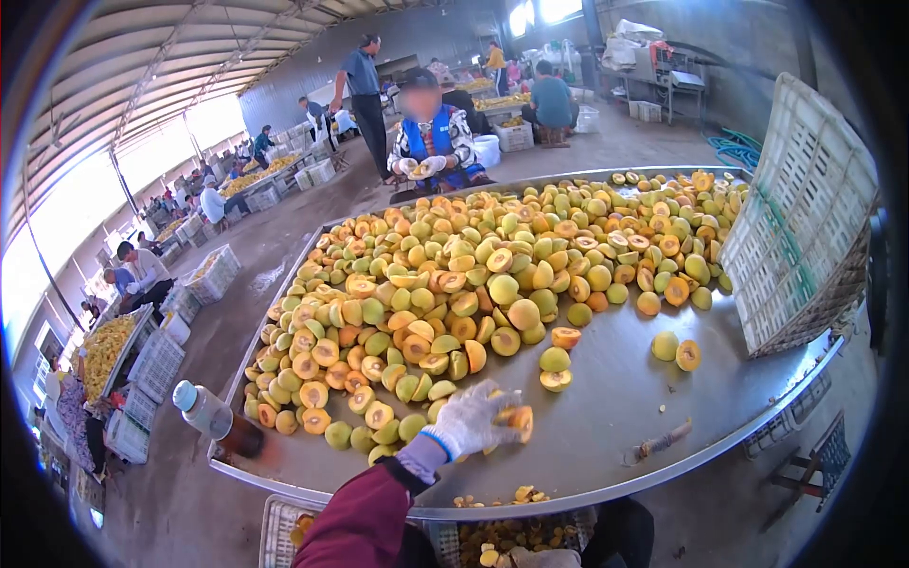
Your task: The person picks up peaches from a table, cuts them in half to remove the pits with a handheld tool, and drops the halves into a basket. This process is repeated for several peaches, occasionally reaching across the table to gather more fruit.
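My left hand (478, 419), in a pale knit glove below a maroon sleeve, reaches over the near part of the metal table (578, 454). Its fingers are closed around an apricot half (517, 423) with orange flesh. Just beyond lies a big heap of halved apricots (426, 293), yellow-green outside and orange inside, many showing cut faces. At the bottom edge, my gloved right hand (544, 559) is mostly cut off. Beside it is a small yellow fruit piece (490, 556); whether the fingers grip it is hidden.
A bottle (218, 421) with dark liquid stands at the table's left corner. A white plastic crate (805, 218) leans at the right. A twig-like object (660, 441) lies near the front edge. Below are crates with fruit scraps (521, 540). A person (436, 142) sits opposite.
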Action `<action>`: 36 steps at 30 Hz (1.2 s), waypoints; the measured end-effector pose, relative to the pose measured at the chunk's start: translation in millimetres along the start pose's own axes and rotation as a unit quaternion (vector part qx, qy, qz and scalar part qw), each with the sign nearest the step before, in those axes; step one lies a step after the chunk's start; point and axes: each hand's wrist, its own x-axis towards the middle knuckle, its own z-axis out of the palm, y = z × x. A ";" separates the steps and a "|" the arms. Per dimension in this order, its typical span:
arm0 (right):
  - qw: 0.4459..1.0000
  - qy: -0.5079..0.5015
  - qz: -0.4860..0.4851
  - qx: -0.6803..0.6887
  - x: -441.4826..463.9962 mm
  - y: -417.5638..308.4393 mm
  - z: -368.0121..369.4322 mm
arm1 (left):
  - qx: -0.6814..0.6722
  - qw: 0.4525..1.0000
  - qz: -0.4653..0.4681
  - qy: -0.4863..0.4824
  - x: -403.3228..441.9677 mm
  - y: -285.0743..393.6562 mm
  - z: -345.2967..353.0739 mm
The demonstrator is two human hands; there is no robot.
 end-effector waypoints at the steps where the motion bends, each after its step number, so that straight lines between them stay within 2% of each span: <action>1: 1.000 0.002 -0.003 -0.001 -0.5 0.8 2.7 | 0.003 1.000 0.000 0.002 -6.2 -3.2 -1.1; 3: 1.000 -0.001 -0.001 -0.017 -0.3 3.7 5.9 | -0.099 0.989 0.036 -0.102 -15.8 -12.7 -6.5; 4: 1.000 0.000 -0.002 -0.020 0.2 4.9 3.8 | -0.100 0.989 0.037 -0.099 -16.8 -22.9 -10.8; 5: 1.000 -0.006 0.001 -0.003 0.3 4.5 2.8 | -0.256 0.965 -0.018 -0.052 -15.9 -39.7 -16.0; 6: 1.000 -0.012 0.003 0.016 0.1 2.9 2.4 | -0.404 0.912 -0.073 -0.004 -15.5 -56.4 -22.7; 7: 1.000 -0.012 0.003 0.016 0.1 1.2 0.8 | -0.152 0.976 -0.142 0.062 -13.3 -71.3 -34.1; 8: 0.999 -0.028 0.011 0.013 0.0 0.0 -2.3 | 0.110 0.966 -0.199 0.125 -11.2 -83.4 -41.9; 9: 0.999 -0.045 0.020 0.011 0.3 -0.9 -5.4 | 0.110 0.966 -0.199 0.125 -14.0 -91.1 -39.4; 11: 0.999 -0.043 0.014 0.006 2.3 -1.4 -9.0 | 0.091 0.936 -0.336 0.045 -23.1 -100.3 -28.3; 12: 0.999 -0.041 0.010 0.004 2.4 -3.2 -9.0 | 0.090 0.936 -0.337 0.037 -24.8 -104.2 -23.8; 15: 0.999 -0.033 0.004 0.007 4.8 -4.8 -7.1 | -0.052 0.961 -0.269 -0.043 -40.2 -91.0 -25.8; 18: 0.999 -0.050 0.009 0.017 6.6 -4.3 -5.9 | -0.051 0.965 -0.244 -0.076 -58.6 -74.1 -19.3; 20: 0.999 -0.050 0.012 0.002 5.9 -1.8 -1.4 | -0.103 0.961 -0.237 -0.101 -71.5 -72.6 -12.9; 22: 0.999 -0.048 0.008 -0.013 6.4 -0.4 3.0 | -0.160 0.961 -0.190 -0.120 -88.3 -62.3 -15.8; 25: 0.997 -0.072 0.022 -0.031 11.1 3.3 2.8 | -0.093 0.974 -0.177 -0.109 -101.5 -56.0 -17.6; 27: 0.966 -0.205 0.112 -0.107 19.4 -0.6 -1.7 | -0.036 0.984 -0.156 -0.083 -108.4 -43.0 -19.1; 28: 0.966 -0.208 0.097 -0.116 20.8 -3.5 -3.0 | 0.001 0.990 -0.132 -0.046 -110.1 -43.2 -9.7; 30: 0.964 -0.180 0.130 -0.147 21.4 -8.0 -2.4 | 0.057 0.990 -0.131 -0.019 -106.9 -48.3 8.0; 31: 0.990 -0.078 0.062 -0.103 11.6 0.7 5.8 | 0.061 0.987 -0.149 -0.026 -105.0 -43.5 6.4; 32: 0.990 -0.080 0.044 -0.110 10.7 7.9 9.6 | 0.064 0.983 -0.166 -0.034 -102.9 -39.6 4.2; 34: 0.986 -0.110 0.075 -0.104 13.4 7.5 9.8 | 0.079 0.976 -0.200 -0.042 -105.5 -30.5 0.1; 36: 0.986 -0.093 0.078 -0.110 12.8 8.7 11.4 | 0.128 0.962 -0.239 -0.022 -114.7 -20.5 2.3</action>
